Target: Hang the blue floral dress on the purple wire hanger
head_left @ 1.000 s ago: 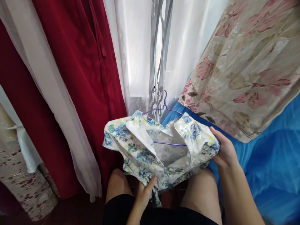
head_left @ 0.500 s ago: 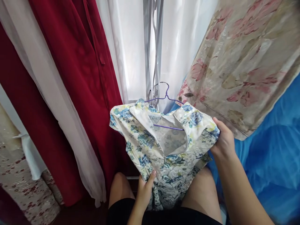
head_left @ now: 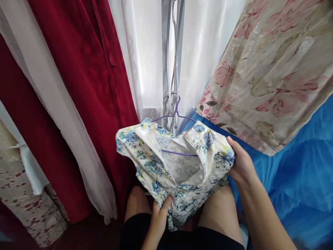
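A white garment with blue and yellow flowers (head_left: 153, 163) hangs on a purple hanger (head_left: 179, 152) in front of me, over my lap. Its wide neckline faces up, and the hanger's lower bar shows through the opening. The hook rises bare above the collar. My left hand (head_left: 160, 215) grips the front of the garment near the waist, thumb on top. At the right shoulder, my right hand (head_left: 240, 161) is closed around the edge of the cloth, its fingers partly hidden behind it.
Dark red cloth (head_left: 91, 86) and sheer pale fabric (head_left: 52, 80) hang on the left. Behind the garment are white curtains (head_left: 148, 45) and a grey metal frame (head_left: 165, 41). To the right hang a beige flowered cloth (head_left: 281, 76) and shiny blue fabric (head_left: 299, 180).
Both hands have carried the garment a little to the left and down. The hanger's hook has turned and now points left. Both hands keep their grip.
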`<action>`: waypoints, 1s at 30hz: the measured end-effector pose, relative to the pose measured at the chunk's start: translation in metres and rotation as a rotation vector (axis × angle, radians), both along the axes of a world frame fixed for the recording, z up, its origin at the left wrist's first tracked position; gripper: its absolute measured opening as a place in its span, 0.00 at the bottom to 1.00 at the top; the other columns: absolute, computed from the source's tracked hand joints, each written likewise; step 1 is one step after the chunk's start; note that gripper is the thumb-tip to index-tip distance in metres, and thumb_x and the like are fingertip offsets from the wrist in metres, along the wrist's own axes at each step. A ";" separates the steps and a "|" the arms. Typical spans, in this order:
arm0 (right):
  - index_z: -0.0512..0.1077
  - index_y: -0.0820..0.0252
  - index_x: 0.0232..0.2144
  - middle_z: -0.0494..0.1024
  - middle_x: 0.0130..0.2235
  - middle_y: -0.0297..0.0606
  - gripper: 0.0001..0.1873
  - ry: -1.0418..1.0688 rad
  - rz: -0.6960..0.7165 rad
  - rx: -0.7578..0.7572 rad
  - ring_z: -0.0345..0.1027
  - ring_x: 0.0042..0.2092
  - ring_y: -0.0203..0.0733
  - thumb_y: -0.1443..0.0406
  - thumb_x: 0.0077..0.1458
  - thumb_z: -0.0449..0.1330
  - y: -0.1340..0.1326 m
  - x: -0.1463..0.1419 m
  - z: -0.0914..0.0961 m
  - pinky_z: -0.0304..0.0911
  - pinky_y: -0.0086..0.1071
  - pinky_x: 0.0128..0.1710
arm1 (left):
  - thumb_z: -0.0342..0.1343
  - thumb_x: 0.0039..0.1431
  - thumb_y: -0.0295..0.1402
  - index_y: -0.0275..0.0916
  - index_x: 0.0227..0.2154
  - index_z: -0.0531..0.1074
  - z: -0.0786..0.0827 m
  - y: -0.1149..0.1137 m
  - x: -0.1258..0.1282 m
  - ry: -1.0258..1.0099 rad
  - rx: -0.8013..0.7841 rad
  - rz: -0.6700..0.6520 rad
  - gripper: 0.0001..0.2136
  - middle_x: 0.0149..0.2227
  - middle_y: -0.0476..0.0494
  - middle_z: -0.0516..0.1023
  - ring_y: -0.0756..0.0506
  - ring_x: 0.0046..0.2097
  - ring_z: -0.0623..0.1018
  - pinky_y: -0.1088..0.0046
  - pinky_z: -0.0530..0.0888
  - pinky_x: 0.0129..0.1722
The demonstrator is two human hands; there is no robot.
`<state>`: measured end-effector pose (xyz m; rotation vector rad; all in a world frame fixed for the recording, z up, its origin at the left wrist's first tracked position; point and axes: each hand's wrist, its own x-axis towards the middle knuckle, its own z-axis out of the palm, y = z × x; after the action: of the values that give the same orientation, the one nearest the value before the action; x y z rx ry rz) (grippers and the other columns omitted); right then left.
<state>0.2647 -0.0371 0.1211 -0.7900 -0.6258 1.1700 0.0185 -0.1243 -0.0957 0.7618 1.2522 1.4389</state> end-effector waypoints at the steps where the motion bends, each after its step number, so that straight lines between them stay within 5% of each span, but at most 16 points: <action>1: 0.78 0.60 0.34 0.84 0.36 0.40 0.14 -0.022 -0.011 -0.001 0.79 0.45 0.53 0.55 0.50 0.69 0.000 0.001 -0.007 0.76 0.41 0.43 | 0.71 0.45 0.51 0.37 0.48 0.78 -0.004 -0.007 0.006 0.004 0.011 -0.031 0.31 0.54 0.33 0.80 0.29 0.63 0.72 0.53 0.64 0.66; 3: 0.79 0.60 0.37 0.84 0.37 0.38 0.16 -0.058 -0.168 0.024 0.79 0.42 0.47 0.56 0.50 0.69 -0.003 0.004 -0.030 0.75 0.36 0.41 | 0.68 0.49 0.52 0.38 0.49 0.78 -0.013 -0.022 0.020 0.009 0.021 -0.107 0.28 0.56 0.33 0.78 0.31 0.62 0.73 0.54 0.65 0.66; 5: 0.79 0.58 0.42 0.83 0.40 0.34 0.16 -0.089 -0.478 0.047 0.77 0.39 0.40 0.59 0.50 0.68 -0.013 0.006 -0.067 0.72 0.31 0.40 | 0.66 0.52 0.52 0.39 0.49 0.78 -0.019 -0.036 0.034 0.011 0.008 -0.149 0.26 0.57 0.33 0.77 0.32 0.63 0.72 0.57 0.65 0.66; 8: 0.79 0.55 0.45 0.83 0.43 0.33 0.17 -0.177 -0.803 -0.016 0.75 0.40 0.35 0.64 0.50 0.66 -0.041 0.004 -0.128 0.69 0.28 0.42 | 0.67 0.50 0.52 0.41 0.48 0.79 -0.022 -0.047 0.043 0.031 -0.013 -0.085 0.26 0.59 0.34 0.76 0.33 0.65 0.70 0.60 0.63 0.67; 10: 0.80 0.58 0.38 0.82 0.33 0.34 0.11 -0.203 -0.666 -0.121 0.73 0.35 0.38 0.62 0.51 0.67 -0.060 -0.002 -0.153 0.68 0.30 0.37 | 0.67 0.50 0.52 0.42 0.49 0.79 -0.020 -0.046 0.039 0.043 -0.016 -0.063 0.26 0.59 0.35 0.76 0.33 0.65 0.70 0.59 0.61 0.68; 11: 0.79 0.58 0.35 0.80 0.30 0.35 0.11 -0.251 -0.486 -0.155 0.72 0.33 0.40 0.59 0.51 0.67 -0.068 -0.007 -0.157 0.68 0.31 0.34 | 0.67 0.51 0.52 0.42 0.49 0.79 -0.018 -0.044 0.035 0.049 -0.013 -0.066 0.26 0.59 0.36 0.76 0.33 0.65 0.70 0.58 0.61 0.68; 14: 0.76 0.59 0.27 0.75 0.24 0.36 0.17 -0.480 0.096 -0.112 0.67 0.28 0.41 0.51 0.56 0.66 -0.078 -0.031 -0.140 0.63 0.33 0.29 | 0.66 0.52 0.50 0.41 0.52 0.78 -0.013 -0.036 0.019 0.092 0.008 -0.100 0.27 0.58 0.36 0.77 0.32 0.65 0.70 0.56 0.62 0.68; 16: 0.71 0.58 0.23 0.70 0.22 0.33 0.21 -0.563 0.268 -0.038 0.63 0.26 0.39 0.50 0.58 0.64 -0.075 -0.053 -0.123 0.60 0.33 0.28 | 0.66 0.54 0.49 0.40 0.54 0.77 -0.012 -0.033 0.011 0.144 0.026 -0.134 0.28 0.59 0.35 0.76 0.32 0.65 0.70 0.56 0.63 0.67; 19: 0.67 0.56 0.29 0.66 0.20 0.27 0.21 -0.529 0.288 -0.086 0.57 0.22 0.36 0.48 0.55 0.66 -0.066 -0.082 -0.116 0.53 0.30 0.22 | 0.65 0.56 0.47 0.39 0.56 0.75 -0.011 -0.039 0.009 0.194 0.060 -0.179 0.28 0.61 0.33 0.74 0.32 0.65 0.69 0.57 0.62 0.68; 24: 0.60 0.54 0.29 0.56 0.18 0.22 0.22 -0.522 0.275 -0.079 0.49 0.20 0.33 0.48 0.56 0.66 -0.068 -0.096 -0.135 0.46 0.28 0.21 | 0.65 0.57 0.45 0.39 0.55 0.76 -0.007 -0.052 0.011 0.215 0.087 -0.233 0.25 0.59 0.34 0.75 0.33 0.68 0.65 0.58 0.60 0.69; 30: 0.62 0.56 0.23 0.68 0.20 0.31 0.26 -0.716 0.345 -0.085 0.59 0.23 0.37 0.44 0.59 0.61 -0.076 -0.074 -0.133 0.54 0.31 0.26 | 0.63 0.59 0.46 0.38 0.56 0.75 -0.015 -0.050 0.011 0.190 0.056 -0.231 0.26 0.58 0.33 0.76 0.32 0.67 0.66 0.56 0.61 0.68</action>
<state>0.1903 -0.1127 -0.0118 -1.2195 -1.3505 1.2187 0.0300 -0.1745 -0.1109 1.0656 1.2250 1.2390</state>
